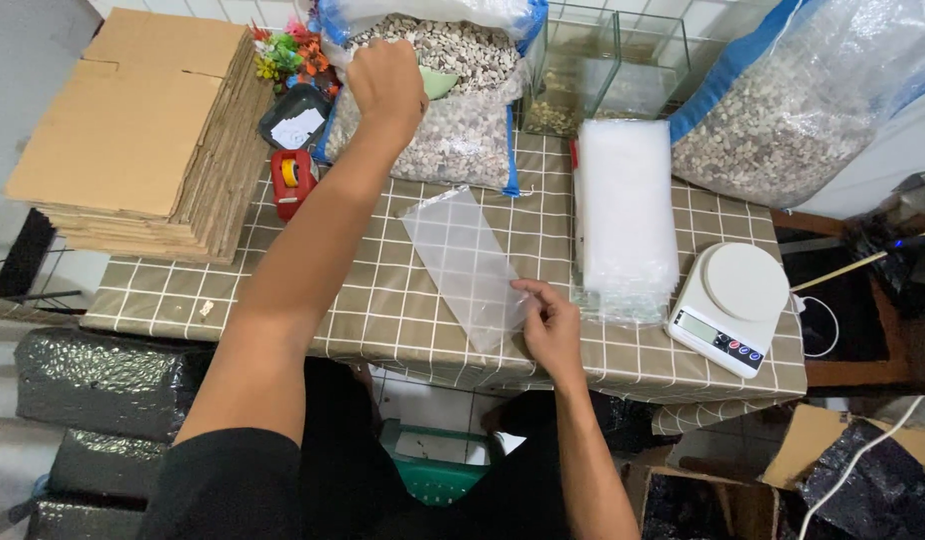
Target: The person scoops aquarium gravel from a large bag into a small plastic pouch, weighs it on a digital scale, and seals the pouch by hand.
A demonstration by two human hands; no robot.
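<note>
Head view: left hand (387, 82) closed on green scoop (438, 82), right hand (550, 325) pinching clear bag (466, 265).

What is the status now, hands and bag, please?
Left hand reaching into open gravel sack, grip hidden. Right hand pinching clear plastic bag flat on table. Nothing in the way.
</note>
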